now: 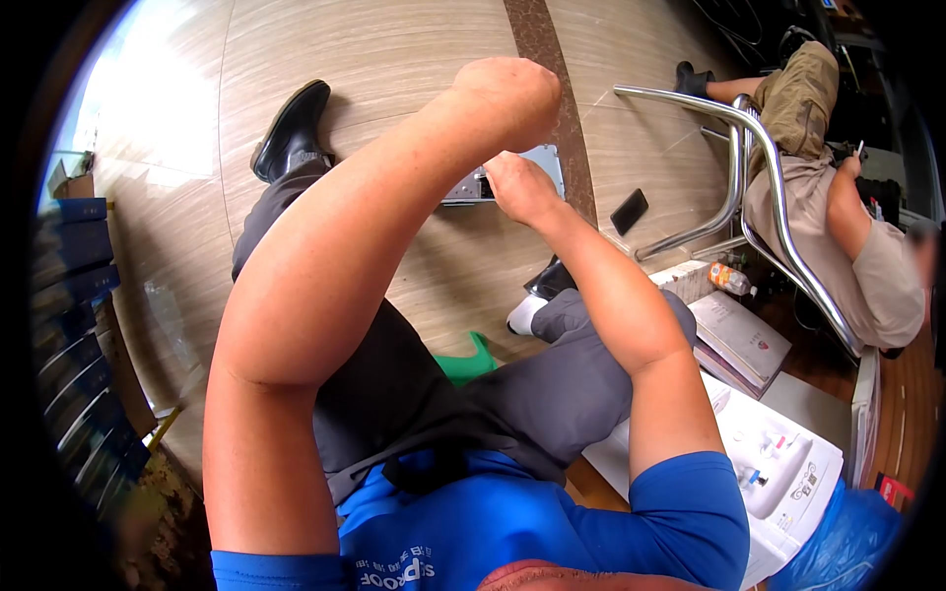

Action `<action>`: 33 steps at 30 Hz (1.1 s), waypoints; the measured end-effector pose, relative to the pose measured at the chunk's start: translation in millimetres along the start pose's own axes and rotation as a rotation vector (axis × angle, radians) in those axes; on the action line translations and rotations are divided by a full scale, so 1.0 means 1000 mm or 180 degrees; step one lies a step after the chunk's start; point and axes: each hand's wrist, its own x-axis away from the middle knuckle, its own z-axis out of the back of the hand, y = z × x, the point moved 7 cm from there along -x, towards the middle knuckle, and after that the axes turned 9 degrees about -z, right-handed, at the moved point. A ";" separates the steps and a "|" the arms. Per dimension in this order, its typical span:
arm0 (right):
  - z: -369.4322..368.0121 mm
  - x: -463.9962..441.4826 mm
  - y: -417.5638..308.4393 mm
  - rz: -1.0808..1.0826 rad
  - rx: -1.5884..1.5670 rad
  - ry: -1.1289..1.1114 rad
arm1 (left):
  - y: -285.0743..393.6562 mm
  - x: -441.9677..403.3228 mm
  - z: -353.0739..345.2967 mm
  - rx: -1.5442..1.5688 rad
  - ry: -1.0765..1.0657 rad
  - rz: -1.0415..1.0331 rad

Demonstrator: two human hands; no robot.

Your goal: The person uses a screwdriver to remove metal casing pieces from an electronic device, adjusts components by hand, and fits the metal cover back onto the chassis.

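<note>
On the tiled floor ahead lies a grey metal box point(548, 163), like an electronics housing, mostly hidden behind my arms. My left hand point(510, 91) is raised over it, fingers curled in and turned away from the camera; what they grip, if anything, is hidden. Lower and closer to the box, my right hand point(522, 187) is closed at its upper face, fingertips against a small dark part that I cannot make out. Both forearms reach forward between my knees.
A green stool point(468, 362) shows beneath me. To the right are a black phone point(629, 212) on the floor, a metal-tube chair point(734, 113) with a seated person point(818, 207), a bottle point(729, 279), books point(741, 340) and a white box point(778, 473). Blue boxes point(84, 236) are stacked left.
</note>
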 end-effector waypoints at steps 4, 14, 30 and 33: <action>0.001 0.002 -0.003 -0.0058 0.0020 -0.0119 | 0.000 -0.001 0.000 -0.0040 0.0014 -0.0028; 0.000 0.000 -0.002 -0.0010 -0.0099 -0.0145 | 0.002 -0.001 -0.001 -0.0102 -0.0042 -0.0054; 0.006 0.003 -0.007 -0.0189 0.0028 -0.0434 | -0.001 -0.009 -0.015 -0.0260 0.0122 -0.0080; 0.028 0.008 -0.022 -0.0194 -0.0264 -0.0127 | -0.002 -0.008 -0.016 -0.0190 0.0084 -0.0137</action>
